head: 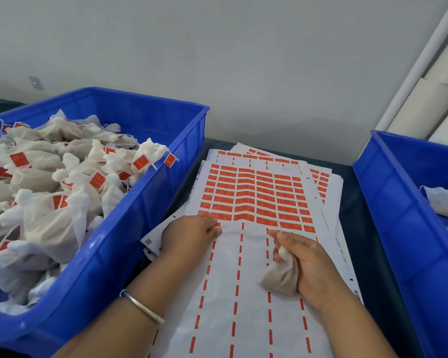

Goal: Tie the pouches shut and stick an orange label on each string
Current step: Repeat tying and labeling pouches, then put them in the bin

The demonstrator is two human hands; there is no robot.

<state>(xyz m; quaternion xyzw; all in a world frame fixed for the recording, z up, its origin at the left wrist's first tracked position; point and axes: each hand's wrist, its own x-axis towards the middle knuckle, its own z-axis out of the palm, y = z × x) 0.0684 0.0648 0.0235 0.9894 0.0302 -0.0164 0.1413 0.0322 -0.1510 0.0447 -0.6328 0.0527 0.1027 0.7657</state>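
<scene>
We could not read any writing: the orange labels (254,196) carried pale marks too small to make out, and the fine print and barcodes along the edges of the label sheet (243,293) were blurred.

Our right hand (312,264) was curled round a small filled pouch (279,276), gripping it at the gathered white neck, with its body hanging out below the palm and resting on the sheet's bare, peeled part. Our left hand (189,235) lay on the sheet well apart from the right one, its fingertips at the lower left corner of the remaining block of labels; whether they were pinching a label or merely touching it, we could not tell. A silver bangle (141,306) sat on the left wrist.

The top sheet lay on a stack of like sheets (323,177) on the dark tabletop (354,202), between two bins. Its nearer half held only orange dashes in rows where labels had been taken off, while the farther half was full of labels in rows.

To our left stood a blue bin (130,228) heaped with tied pouches (49,182), many showing an orange label on the string; one label hung over the bin's rim just beside the sheets. To our right stood a second blue bin (398,210), with some white pouch fabric (442,202) showing inside it. Behind everything rose a plain pale wall (243,60).
</scene>
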